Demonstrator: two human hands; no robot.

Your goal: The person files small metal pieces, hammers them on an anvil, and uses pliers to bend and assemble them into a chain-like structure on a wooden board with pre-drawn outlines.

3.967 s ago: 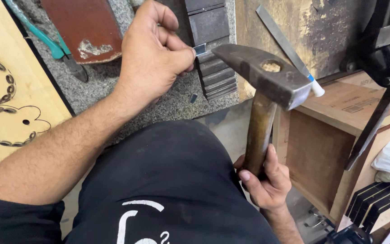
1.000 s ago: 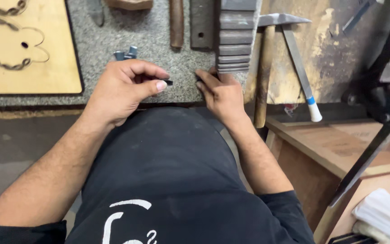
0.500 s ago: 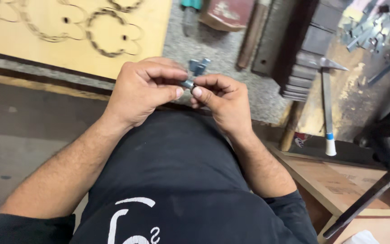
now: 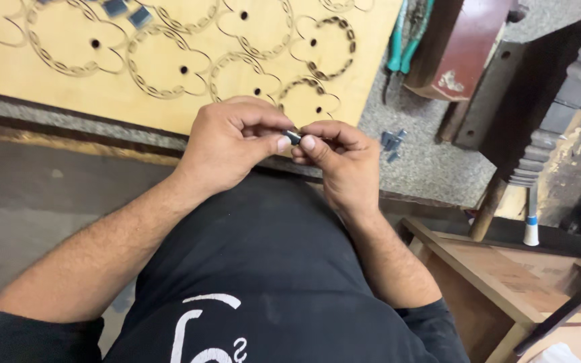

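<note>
Head view, looking down. Left hand (image 4: 233,144) & right hand (image 4: 341,158) meet above the lap, both grips pinching one small dark metal piece (image 4: 293,138) betw. thumb & fingertips. Just beyond: pale wooden board (image 4: 169,101) w/ cut curly outlines on the grey bench (image 4: 432,168); more small metal pieces (image 4: 391,142) near the right hand.

Workshop: laser-cut plywood die board (image 4: 169,60), hammer (image 4: 506,181) (bench cluttered).
</note>
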